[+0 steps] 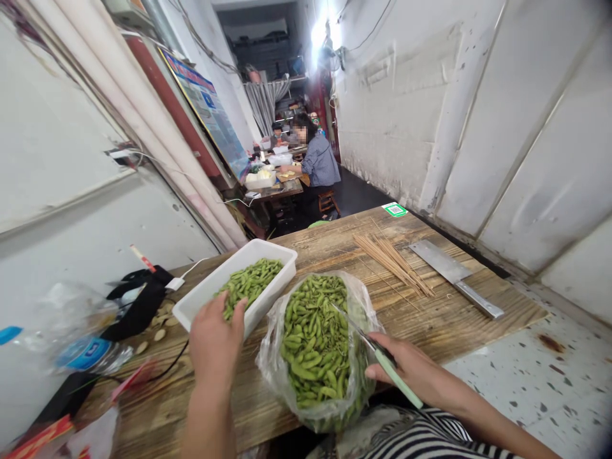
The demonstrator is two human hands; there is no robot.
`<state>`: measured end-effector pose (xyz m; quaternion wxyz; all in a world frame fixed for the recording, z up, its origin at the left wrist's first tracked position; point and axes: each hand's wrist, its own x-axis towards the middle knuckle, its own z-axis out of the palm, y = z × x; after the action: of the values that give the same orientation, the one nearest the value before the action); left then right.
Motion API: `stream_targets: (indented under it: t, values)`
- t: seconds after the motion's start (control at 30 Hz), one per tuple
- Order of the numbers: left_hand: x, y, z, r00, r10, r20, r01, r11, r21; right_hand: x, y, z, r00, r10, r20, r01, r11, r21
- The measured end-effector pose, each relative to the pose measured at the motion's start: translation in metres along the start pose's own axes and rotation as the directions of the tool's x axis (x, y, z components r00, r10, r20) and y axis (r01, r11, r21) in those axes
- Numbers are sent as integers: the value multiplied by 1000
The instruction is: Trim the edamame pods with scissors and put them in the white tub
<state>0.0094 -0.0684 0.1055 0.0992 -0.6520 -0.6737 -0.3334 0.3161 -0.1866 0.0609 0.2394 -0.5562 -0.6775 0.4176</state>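
Observation:
My left hand [217,331] is over the near end of a white plastic tub [289,258] partly filled with green edamame pods [253,280]. Its thumb and fingers are apart, with the fingertips down at the pods. In my right hand [406,360] is a pair of scissors [394,376] with pale green handles. Their blades point up and left over a clear plastic bag [366,306] full of more edamame pods [315,338]. The bag stands open at the table's near edge, beside the tub.
On the wooden table [310,245] lie thin wooden skewers [394,264] and a cleaver [454,277]. A plastic bottle [88,354], a black bag [134,299] and a white charger [175,284] crowd the left side. Another person [320,159] sits at a farther table.

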Motion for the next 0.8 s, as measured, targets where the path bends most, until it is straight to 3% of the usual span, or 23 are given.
stream_targets:
  t: [0.07,0.17,0.23,0.3,0.4,0.5,0.63,0.8]
  values:
    - [-7,9,5,989,150,4,-150,989,-17,0,-1,1,1000,-8,15,8,1000,0]
    - [-34,34,20,902,339,267,-307,939,-155,2,-3,2,1000,-12,17,12,1000,0]
    - [-52,49,30,831,356,427,-312,934,-172,3,-4,3,1000,-6,14,6,1000,-9]
    - [-62,60,38,799,322,507,-293,946,-138,4,-5,3,1000,4,13,-4,1000,-26]
    - [-64,65,45,777,266,570,-235,963,-130,4,-5,4,1000,14,10,-13,999,-40]
    - [-59,63,46,769,253,587,-118,959,-258,4,-5,4,1000,8,14,-8,999,-31]
    - [-58,63,38,787,236,570,92,868,-487,4,-3,2,998,-45,35,44,999,32]
    - [-58,70,25,786,152,599,295,760,-579,3,-3,1,991,-109,77,104,992,68]
